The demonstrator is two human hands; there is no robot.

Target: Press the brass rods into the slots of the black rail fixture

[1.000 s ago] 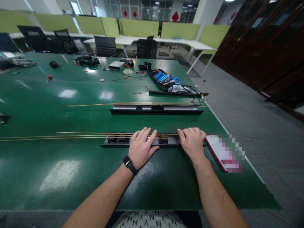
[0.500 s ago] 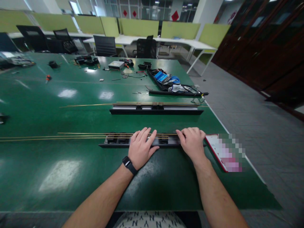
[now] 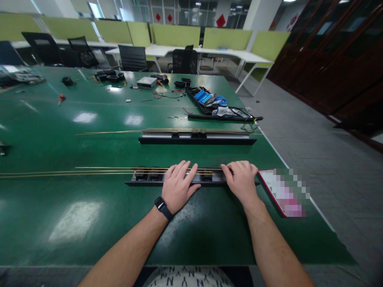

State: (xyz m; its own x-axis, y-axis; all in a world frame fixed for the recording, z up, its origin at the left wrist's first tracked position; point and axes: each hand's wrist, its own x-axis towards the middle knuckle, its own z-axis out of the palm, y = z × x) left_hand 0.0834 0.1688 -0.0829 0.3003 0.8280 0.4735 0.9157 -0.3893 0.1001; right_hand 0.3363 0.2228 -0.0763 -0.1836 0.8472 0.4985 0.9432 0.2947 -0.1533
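A long black channel [image 3: 176, 183] with dark blocks [image 3: 140, 173] inside lies crosswise on the green table. Several thin brass-coloured rods [image 3: 101, 172] run along it and stick out far past its left end. My left hand [image 3: 176, 185], with a black watch on the wrist, rests over the channel's middle, fingers spread across the rods. At the channel's right part, my right hand [image 3: 243, 181] has thumb and fingers bent together at the end of the upper rod. The palm and curled fingers hide what lies beneath them.
Beyond lies a second black channel [image 3: 197, 140] with rods. Farther back is a black tray [image 3: 194, 97] with blue packs and cables. A red-edged sheet or device [image 3: 271, 191], partly blurred, lies at right. Loose parts and a white box [image 3: 147, 82] sit at the back.
The upper rod's left tip has shifted slightly to the right. My right hand has moved a touch to the left, while my left hand stays in place.
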